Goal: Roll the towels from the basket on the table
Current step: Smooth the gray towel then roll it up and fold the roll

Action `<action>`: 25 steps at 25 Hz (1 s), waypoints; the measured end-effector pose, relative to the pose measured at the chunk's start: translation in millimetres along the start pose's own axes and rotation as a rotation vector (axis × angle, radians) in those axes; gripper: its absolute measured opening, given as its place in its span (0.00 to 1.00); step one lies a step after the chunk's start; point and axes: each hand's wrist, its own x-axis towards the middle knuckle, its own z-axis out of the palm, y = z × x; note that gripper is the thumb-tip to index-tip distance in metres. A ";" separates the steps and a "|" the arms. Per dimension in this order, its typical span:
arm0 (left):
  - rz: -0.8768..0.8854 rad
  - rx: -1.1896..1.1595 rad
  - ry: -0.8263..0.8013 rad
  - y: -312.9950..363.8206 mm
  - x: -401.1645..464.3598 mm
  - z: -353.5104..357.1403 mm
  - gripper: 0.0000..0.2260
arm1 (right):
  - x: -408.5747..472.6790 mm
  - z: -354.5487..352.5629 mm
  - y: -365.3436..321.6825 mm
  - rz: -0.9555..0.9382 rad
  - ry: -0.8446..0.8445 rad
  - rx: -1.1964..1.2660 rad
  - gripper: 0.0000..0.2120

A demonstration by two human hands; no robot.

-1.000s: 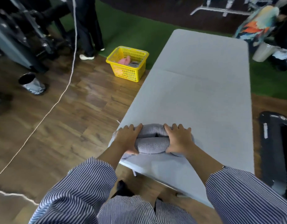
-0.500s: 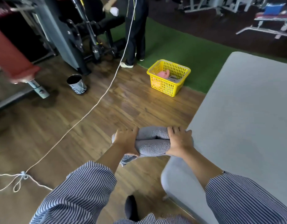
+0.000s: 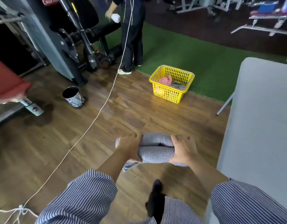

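Nearest: striped sleeves, forearms reaching forward. Both hands hold a rolled grey towel (image 3: 156, 148) in the air over the wood floor, clear of the table (image 3: 259, 126), which runs along the right side.

Left hand (image 3: 129, 147) grips the roll's left end, fingers curled over the top and thumb beneath. Right hand (image 3: 182, 150) grips the right end the same way, fingers wrapped over the top. Neither is spread wide; both close around the cloth.

Handling, as judged: terry cloth, soft and light, nothing to break. It slumps and unrolls if let loose. A loose corner already hangs below the left hand. Best hold is at both ends with light inward squeeze, keeping the free edge pinned under.

Further out: a white cord crosses the floor. A yellow basket (image 3: 171, 84) sits on the floor by the green turf, well apart from the hands, with a pink towel (image 3: 165, 80) and a grey one inside. Beyond it a person stands beside gym machines.
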 end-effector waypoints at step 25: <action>0.380 0.059 -0.016 -142.0 569.4 -135.7 0.42 | 472.5 -67.6 187.1 0.436 -0.065 0.273 0.51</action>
